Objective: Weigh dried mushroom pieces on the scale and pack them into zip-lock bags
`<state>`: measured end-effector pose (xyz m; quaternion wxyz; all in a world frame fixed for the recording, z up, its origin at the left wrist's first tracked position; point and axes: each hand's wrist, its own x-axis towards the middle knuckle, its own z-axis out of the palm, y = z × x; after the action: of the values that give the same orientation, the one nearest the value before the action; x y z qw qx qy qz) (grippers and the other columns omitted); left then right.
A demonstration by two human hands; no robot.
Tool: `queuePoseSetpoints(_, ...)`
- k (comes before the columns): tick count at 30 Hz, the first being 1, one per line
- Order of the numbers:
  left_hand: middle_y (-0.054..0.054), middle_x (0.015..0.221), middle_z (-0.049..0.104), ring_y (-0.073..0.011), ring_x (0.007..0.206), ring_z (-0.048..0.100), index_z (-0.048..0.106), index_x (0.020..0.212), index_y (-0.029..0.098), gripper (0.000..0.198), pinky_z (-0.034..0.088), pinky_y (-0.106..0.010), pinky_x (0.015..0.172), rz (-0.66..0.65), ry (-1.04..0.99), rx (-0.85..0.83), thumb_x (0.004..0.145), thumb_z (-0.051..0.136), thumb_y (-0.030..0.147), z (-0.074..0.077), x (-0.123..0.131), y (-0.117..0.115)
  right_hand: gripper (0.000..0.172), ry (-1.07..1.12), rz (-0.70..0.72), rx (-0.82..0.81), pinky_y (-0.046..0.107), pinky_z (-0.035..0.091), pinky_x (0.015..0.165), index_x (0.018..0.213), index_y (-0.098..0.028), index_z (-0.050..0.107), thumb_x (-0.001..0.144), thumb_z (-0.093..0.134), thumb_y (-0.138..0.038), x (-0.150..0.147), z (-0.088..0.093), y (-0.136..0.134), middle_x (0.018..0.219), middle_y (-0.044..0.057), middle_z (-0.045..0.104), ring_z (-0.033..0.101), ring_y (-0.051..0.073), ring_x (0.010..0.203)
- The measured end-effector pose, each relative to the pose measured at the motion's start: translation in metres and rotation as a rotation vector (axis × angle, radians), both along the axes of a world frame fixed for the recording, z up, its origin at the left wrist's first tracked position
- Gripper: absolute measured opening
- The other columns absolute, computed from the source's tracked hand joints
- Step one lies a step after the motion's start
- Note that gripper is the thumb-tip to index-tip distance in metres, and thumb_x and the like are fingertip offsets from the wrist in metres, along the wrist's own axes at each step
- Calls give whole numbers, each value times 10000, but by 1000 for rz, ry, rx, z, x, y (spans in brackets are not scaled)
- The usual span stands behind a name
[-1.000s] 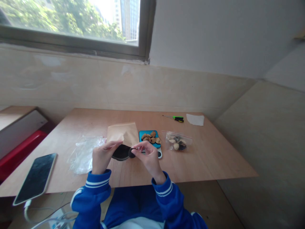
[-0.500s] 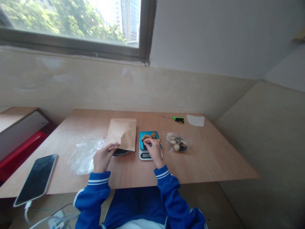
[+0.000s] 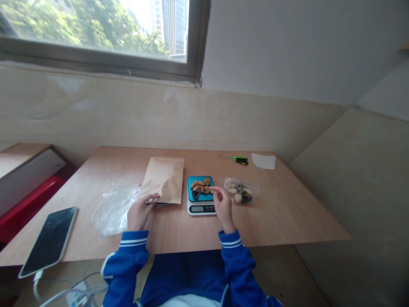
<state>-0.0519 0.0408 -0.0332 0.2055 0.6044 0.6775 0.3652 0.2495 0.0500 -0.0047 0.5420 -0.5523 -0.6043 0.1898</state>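
Observation:
My left hand (image 3: 139,212) is closed on the lower left edge of a brown kraft paper bag (image 3: 166,181), which lies on the table with a dark strip showing at its near edge. My right hand (image 3: 223,207) pinches at the right edge of a kitchen scale's blue platform (image 3: 191,197), thumb and finger at a small brown dried piece partly hidden by the fingertips. Several brown, curled dried pieces (image 3: 200,186) are heaped on the platform, a dark one among them. The digits on the scale's display (image 3: 197,209) are too small to read.
Right of the scale lies a clear zip bag (image 3: 238,192) of pale and dark pieces. Behind are a screwdriver (image 3: 234,159) and white paper (image 3: 263,161). Crumpled clear plastic (image 3: 115,209) and a tablet-like device (image 3: 49,241) with a cable are on the left.
My right hand has moved right from over the heap to the platform's right edge, uncovering the pieces and display. The paper bag's near edge sits lower, showing less of the dark opening.

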Motion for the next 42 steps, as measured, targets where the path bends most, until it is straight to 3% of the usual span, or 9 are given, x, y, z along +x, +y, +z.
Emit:
queuePoseSetpoints(7, -75, 1192, 683, -267, 1204, 570, 703, 983, 219, 362, 454, -430, 1004, -202, -41, 33, 774, 492, 426, -10, -4, -1, 236, 61, -57, -70, 317, 479, 693, 861, -183, 674, 860, 454, -269, 27, -3, -17, 946, 90, 695, 620, 224, 881)
queuePoseSetpoints(11, -121, 1334, 577, -277, 1273, 503, 626, 1139, 184, 455, 365, -463, 1083, -28, 27, 121, 828, 408, 435, -11, -23, -15, 241, 63, -58, -111, 324, 477, 696, 852, -182, 683, 841, 462, -278, 39, -6, -25, 930, 91, 710, 632, 233, 869)
queuePoseSetpoints(16, -198, 1224, 603, -344, 1198, 535, 565, 1158, 108, 544, 413, -489, 1020, 214, 175, 27, 770, 419, 461, -27, -43, -26, 259, 70, -95, -134, 341, 480, 726, 860, -177, 689, 838, 466, -306, 48, -11, -29, 942, 99, 712, 636, 236, 870)
queuePoseSetpoints(21, -167, 1119, 647, -333, 1086, 595, 596, 1096, 136, 524, 449, -464, 964, 241, 178, -61, 770, 411, 503, -36, -46, -28, 249, 67, -53, -146, 332, 483, 715, 851, -179, 685, 830, 466, -295, 45, -9, -29, 925, 93, 716, 641, 234, 864)
queuePoseSetpoints(30, -115, 865, 684, -300, 845, 643, 660, 832, 179, 323, 497, -416, 783, 378, 161, -73, 728, 474, 421, -25, -47, -24, 236, 93, 13, -163, 327, 494, 703, 844, -182, 679, 848, 475, -301, 30, 0, -32, 899, 84, 711, 641, 229, 840)
queuePoseSetpoints(34, -75, 729, 662, -272, 751, 638, 650, 758, 193, 254, 501, -396, 721, 432, 132, -13, 741, 497, 395, -9, -42, -28, 220, 136, 111, -197, 328, 496, 734, 886, -197, 659, 883, 458, -289, 8, 5, -36, 917, 70, 697, 639, 215, 852)
queuePoseSetpoints(38, -73, 827, 665, -231, 750, 616, 656, 878, 176, 321, 495, -387, 750, 539, 108, 259, 820, 503, 452, 31, -18, -35, 235, 210, 243, -267, 303, 502, 706, 1024, -217, 616, 915, 474, -368, -28, 18, -43, 929, 52, 690, 633, 182, 788)
queuePoseSetpoints(40, -44, 854, 667, -177, 687, 599, 653, 903, 187, 333, 501, -332, 698, 505, 80, 344, 829, 531, 488, 54, 3, -38, 253, 212, 323, -285, 288, 494, 689, 1071, -226, 595, 921, 479, -393, -49, 27, -48, 959, 46, 677, 617, 165, 767)
queuePoseSetpoints(42, -33, 846, 675, -161, 699, 605, 651, 886, 186, 289, 502, -301, 667, 373, -61, 430, 818, 590, 460, 72, 26, -40, 274, 212, 408, -293, 275, 478, 656, 1121, -233, 565, 926, 478, -405, -69, 37, -53, 990, 44, 662, 603, 155, 756)
